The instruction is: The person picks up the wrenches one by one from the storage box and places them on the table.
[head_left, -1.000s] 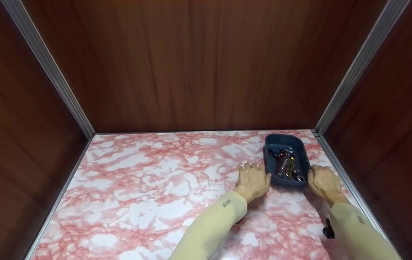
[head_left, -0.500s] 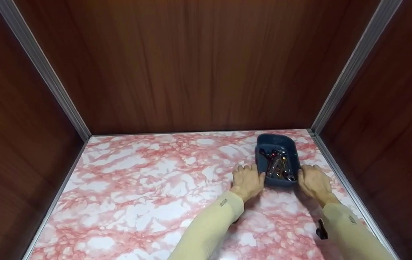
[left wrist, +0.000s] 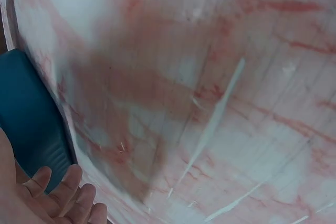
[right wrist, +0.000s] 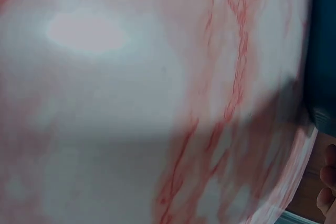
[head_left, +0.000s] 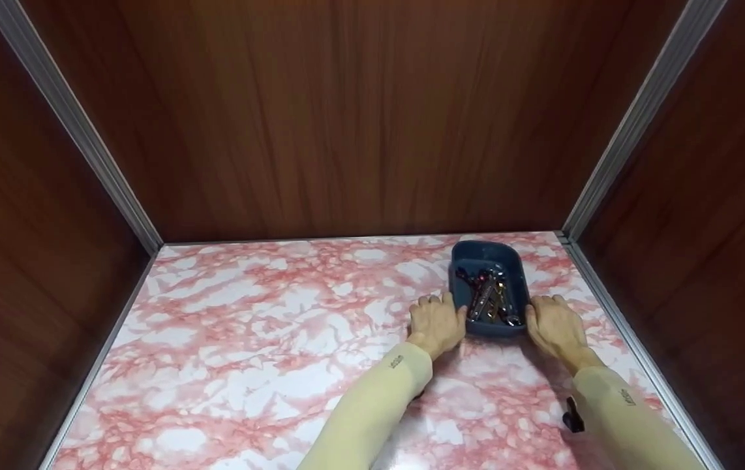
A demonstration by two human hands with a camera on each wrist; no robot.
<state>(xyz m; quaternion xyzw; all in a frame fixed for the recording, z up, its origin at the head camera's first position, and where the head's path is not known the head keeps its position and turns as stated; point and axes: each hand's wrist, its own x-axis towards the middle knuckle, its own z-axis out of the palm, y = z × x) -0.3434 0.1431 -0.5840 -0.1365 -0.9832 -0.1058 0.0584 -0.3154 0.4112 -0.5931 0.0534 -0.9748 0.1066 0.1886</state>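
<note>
A dark blue rectangular plastic bin (head_left: 518,277) lies at the back right of the table in the head view. Inside it are several slender shiny items (head_left: 486,297) with silver, red and gold tones. My left hand (head_left: 436,323) holds the bin's left side close to the near corner, thumb against the wall. On the opposite side, my right hand (head_left: 556,326) grips the bin near its other front corner. In the left wrist view the curled fingers (left wrist: 65,187) sit by the bin's teal-looking wall (left wrist: 31,108). The right wrist view catches only a few fingertips (right wrist: 328,174) below the bin.
Pink-and-white marbled sheeting covers the table (head_left: 248,339). Dark wood panels (head_left: 359,117) enclose it at the back and both sides, with grey metal rails (head_left: 633,339) along the edges. A small black device (head_left: 573,416) hangs beneath the right sleeve.
Both hands have moved left together with the bin, away from the right rail. The items inside have travelled with it. The head view has shifted slightly.
</note>
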